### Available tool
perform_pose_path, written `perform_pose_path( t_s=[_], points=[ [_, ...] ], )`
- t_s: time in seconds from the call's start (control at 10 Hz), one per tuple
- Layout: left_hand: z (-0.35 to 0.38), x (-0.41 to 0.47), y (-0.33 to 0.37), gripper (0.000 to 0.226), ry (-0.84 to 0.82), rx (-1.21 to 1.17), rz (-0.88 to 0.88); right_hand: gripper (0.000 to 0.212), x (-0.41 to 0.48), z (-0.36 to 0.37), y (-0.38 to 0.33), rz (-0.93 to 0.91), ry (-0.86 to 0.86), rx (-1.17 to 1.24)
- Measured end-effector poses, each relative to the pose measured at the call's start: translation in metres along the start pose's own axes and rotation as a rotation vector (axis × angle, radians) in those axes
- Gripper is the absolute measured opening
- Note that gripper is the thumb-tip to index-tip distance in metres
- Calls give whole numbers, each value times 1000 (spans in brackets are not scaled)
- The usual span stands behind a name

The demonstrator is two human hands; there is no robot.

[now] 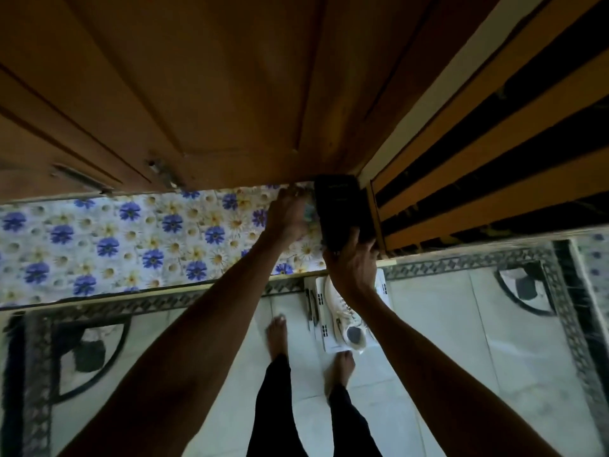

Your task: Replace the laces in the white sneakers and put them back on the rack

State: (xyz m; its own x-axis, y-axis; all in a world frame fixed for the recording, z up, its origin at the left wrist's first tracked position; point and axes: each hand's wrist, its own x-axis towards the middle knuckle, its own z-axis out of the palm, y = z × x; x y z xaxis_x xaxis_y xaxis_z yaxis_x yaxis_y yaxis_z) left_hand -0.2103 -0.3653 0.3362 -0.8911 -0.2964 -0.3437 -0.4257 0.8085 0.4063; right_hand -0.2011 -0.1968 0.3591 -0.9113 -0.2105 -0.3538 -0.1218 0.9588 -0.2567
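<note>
A white sneaker (pixel 342 316) lies on white papers (pixel 324 338) on the tiled floor, partly hidden by my right wrist. Above it, my right hand (pixel 352 265) grips the near end of a black box-like object (pixel 342 212) standing on a flower-patterned shelf (pixel 131 239). My left hand (pixel 288 216) rests on the shelf beside the black object's left side, fingers curled around something small and greenish that I cannot make out. No laces are clearly visible apart from those in the sneaker.
Brown wooden doors (pixel 197 87) rise behind the shelf. A slatted wooden rack (pixel 494 159) stands to the right of the black object. My bare feet (pixel 278 334) stand on the white floor tiles by the papers.
</note>
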Motion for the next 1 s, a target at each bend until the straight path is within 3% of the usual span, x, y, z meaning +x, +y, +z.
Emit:
perform_pose_path(
  t_s=[0.2, 0.4, 0.5, 0.6, 0.7, 0.8, 0.9, 1.0],
  points=[
    [13, 21, -7, 77, 121, -29, 72, 75, 11, 18, -6, 56, -45, -174],
    [21, 14, -9, 58, 211, -123, 130, 62, 11, 13, -3, -107, 115, -309],
    [26, 17, -8, 47, 260, -187, 102, 57, 15, 12, 0, -148, 128, -269],
    [24, 17, -8, 48, 248, -46, 100, 58, 16, 6, 1, -183, 121, -220],
    [21, 11, -4, 52, 254, 18, 65, 51, 17, -6, 5, -224, 102, -106],
    [14, -8, 13, 39, 300, -97, -24, 29, 14, -30, 12, -233, 35, 180],
    [3, -49, 32, 17, 285, -578, -46, 9, -2, -48, 23, -115, -93, 588],
    [-8, -99, 62, 11, 250, -770, -99, 20, -33, -77, 41, 92, -232, 1074]
  ],
)
